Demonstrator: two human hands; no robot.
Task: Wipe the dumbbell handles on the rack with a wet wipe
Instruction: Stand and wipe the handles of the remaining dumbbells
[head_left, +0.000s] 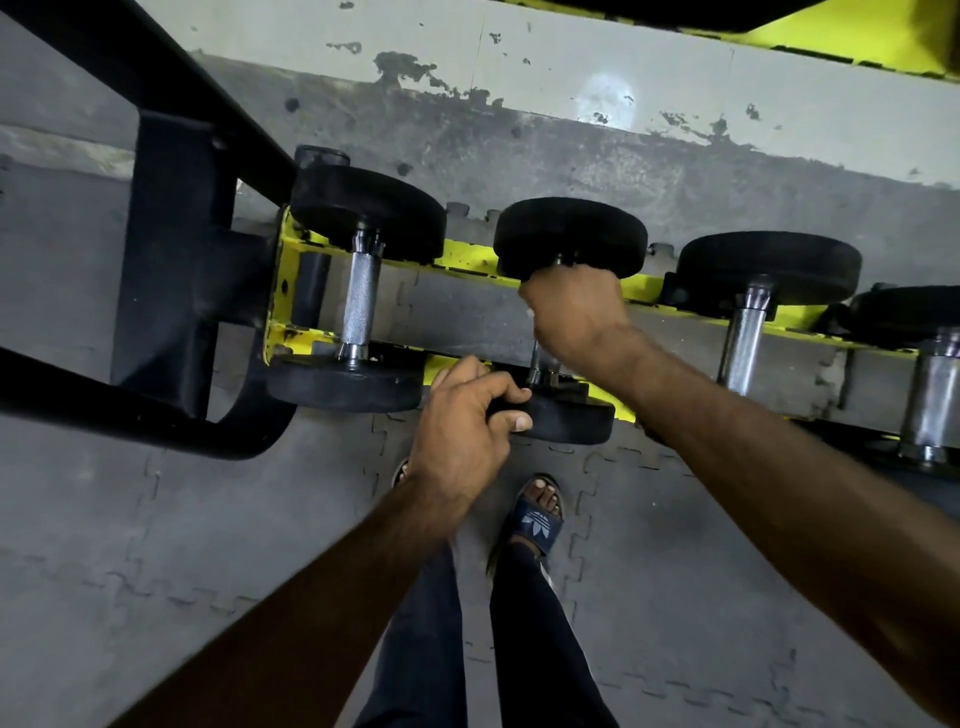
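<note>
One dumbbell (569, 234), second from the left on the yellow rack (467, 260), was in hand. Right hand (571, 312) was curled round its handle (537, 358), up by the far weight; no wipe could be made out under the fingers. Left hand (467, 415) gripped the rim of the near weight (571, 415). Judged heavy and rigid; the metal handle should not slip, so steadying at the weight seemed sound.

The person wears dark trousers (540, 649) and white-logoed navy slides (535, 525).

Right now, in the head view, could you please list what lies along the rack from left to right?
Black rack frame → first dumbbell, handle bare → second dumbbell, held by left hand and right hand → third dumbbell → fourth dumbbell, at the edge.
</note>
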